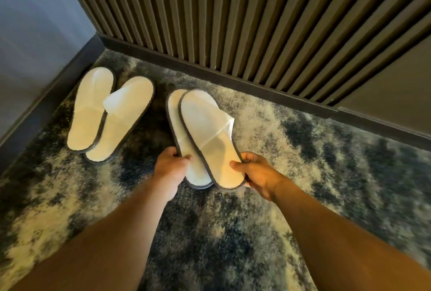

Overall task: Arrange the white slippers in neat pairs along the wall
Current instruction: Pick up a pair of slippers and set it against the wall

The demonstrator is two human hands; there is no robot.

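Two white slippers with dark edging overlap in the middle of the carpet, toes toward the slatted wall. The upper slipper lies partly over the lower slipper. My left hand grips the lower one's heel edge. My right hand pinches the upper one's heel. Another pair sits in the left corner: the far-left slipper and its mate, which overlaps it at the heel.
A dark slatted wall with a dark baseboard runs across the back. A grey wall closes the left side. The mottled dark and cream carpet stretches out to the right.
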